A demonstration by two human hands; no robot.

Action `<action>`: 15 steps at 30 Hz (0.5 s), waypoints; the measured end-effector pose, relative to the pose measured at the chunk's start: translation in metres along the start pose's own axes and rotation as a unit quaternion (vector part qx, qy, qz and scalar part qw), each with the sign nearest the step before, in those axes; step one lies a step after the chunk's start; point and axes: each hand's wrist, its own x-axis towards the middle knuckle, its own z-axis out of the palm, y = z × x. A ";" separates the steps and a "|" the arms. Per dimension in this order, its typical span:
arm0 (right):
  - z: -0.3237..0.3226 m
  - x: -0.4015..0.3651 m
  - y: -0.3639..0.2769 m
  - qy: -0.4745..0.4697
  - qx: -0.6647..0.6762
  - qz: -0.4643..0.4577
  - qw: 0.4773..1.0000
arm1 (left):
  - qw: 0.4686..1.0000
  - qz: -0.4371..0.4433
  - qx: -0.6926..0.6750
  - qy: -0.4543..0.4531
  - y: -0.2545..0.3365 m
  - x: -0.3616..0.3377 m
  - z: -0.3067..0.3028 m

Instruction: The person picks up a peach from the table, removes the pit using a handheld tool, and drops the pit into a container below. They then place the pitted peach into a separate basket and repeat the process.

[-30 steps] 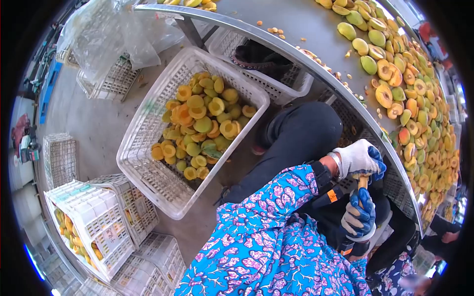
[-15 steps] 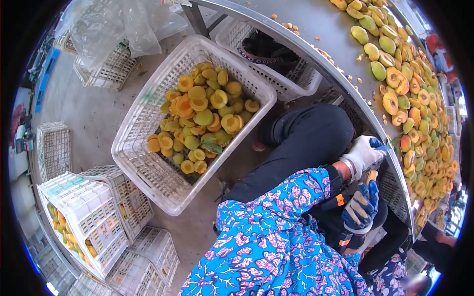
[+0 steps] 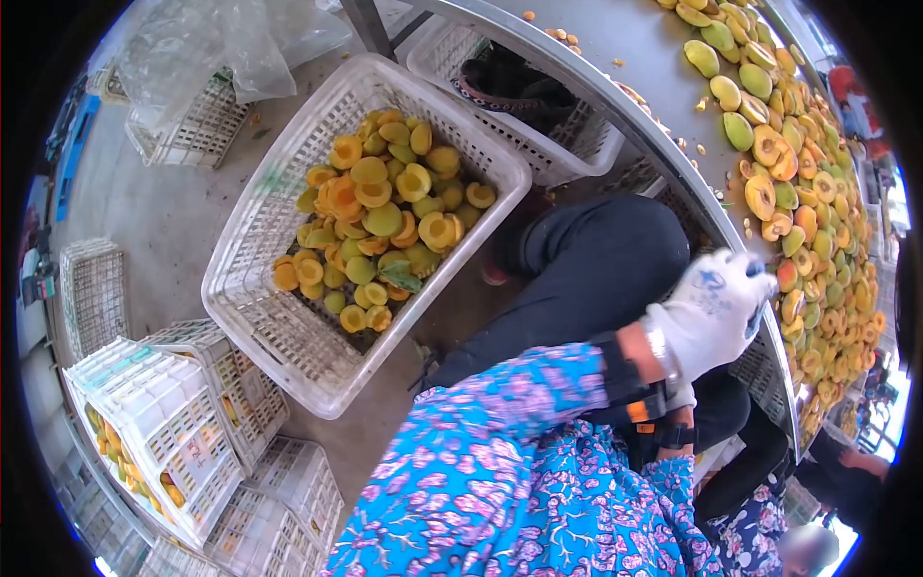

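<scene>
My left hand (image 3: pixel 713 306), in a white glove with blue coating on the fingers, is raised at the table's metal edge. Its fingers curl toward the apricots; anything inside them is hidden. Behind and below it is my right hand (image 3: pixel 682 396), with only a bit of glove cuff showing and its fingers covered. Halved apricots (image 3: pixel 822 250), yellow, orange and green, lie heaped on the metal table (image 3: pixel 635 43) just beyond my left hand. More apricot halves (image 3: pixel 385 219) and a green leaf fill part of a white plastic crate (image 3: pixel 279 351) on the floor to my left.
Another white crate (image 3: pixel 611 159) with dark items stands under the table. Stacked crates of fruit (image 3: pixel 154 423) are at lower left. Clear plastic bags (image 3: pixel 216 62) drape over a crate at upper left. Another person's patterned clothing (image 3: pixel 755 529) shows at lower right.
My left hand has risen, turned its back to view and now covers my right hand, whose blue-coated fingers were visible around a tan piece before. The view has shifted slightly.
</scene>
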 end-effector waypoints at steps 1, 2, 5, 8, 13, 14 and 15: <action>0.009 0.001 -0.012 -0.006 0.017 -0.012 1.000 | 0.999 0.015 0.011 0.046 0.011 0.007 -0.035; 0.011 0.002 -0.059 -0.029 0.019 0.109 0.993 | 0.995 0.029 0.022 0.092 0.016 0.011 -0.075; 0.018 0.005 -0.121 -0.040 0.046 0.261 0.963 | 0.963 -0.166 0.067 0.202 -0.002 -0.019 -0.191; 0.024 0.006 -0.107 -0.044 0.036 0.239 0.969 | 0.853 -0.374 0.069 0.356 -0.069 -0.097 -0.307; 0.034 0.001 -0.110 -0.054 0.022 0.287 0.956 | 0.658 -0.591 0.432 0.178 -0.137 -0.238 -0.377; 0.037 0.000 -0.118 -0.041 0.041 0.303 0.951 | 0.600 -0.636 0.471 0.118 -0.146 -0.256 -0.377; 0.041 -0.001 -0.122 -0.026 0.060 0.316 0.946 | 0.612 -0.638 0.458 0.096 -0.164 -0.287 -0.383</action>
